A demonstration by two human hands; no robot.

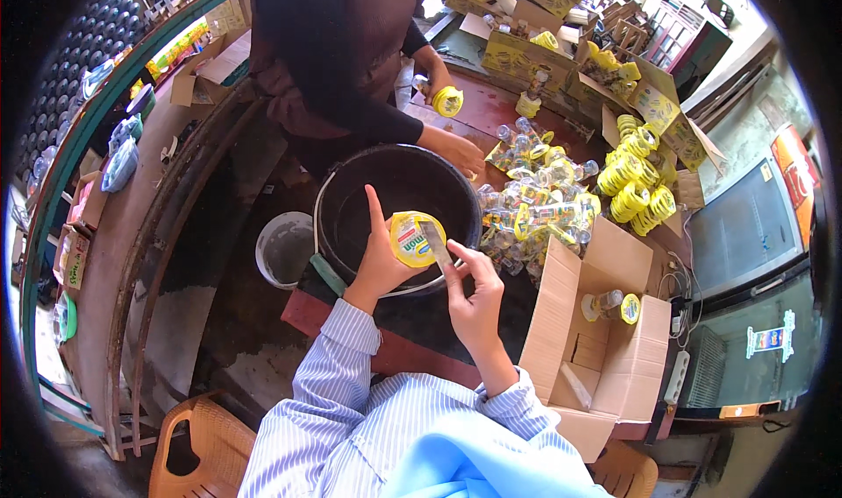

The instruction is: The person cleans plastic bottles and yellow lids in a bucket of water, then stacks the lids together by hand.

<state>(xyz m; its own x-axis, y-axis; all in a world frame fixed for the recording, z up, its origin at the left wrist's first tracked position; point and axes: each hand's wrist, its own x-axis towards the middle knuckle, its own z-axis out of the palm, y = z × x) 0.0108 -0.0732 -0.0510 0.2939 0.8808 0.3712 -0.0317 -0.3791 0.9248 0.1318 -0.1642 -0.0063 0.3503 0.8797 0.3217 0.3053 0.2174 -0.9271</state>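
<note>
Over the bucket [351, 182], the left hand [379, 257] clamps a yellow bottle [414, 237]. The right hand's [474, 292] fingers pinch a blade [435, 242] against it. A slip could cut the left thumb.

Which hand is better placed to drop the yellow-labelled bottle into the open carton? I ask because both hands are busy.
Right, probably. The open carton sits on that side, beside the right hand, which only holds a blade against the bottle; the left hand grips it.
</note>
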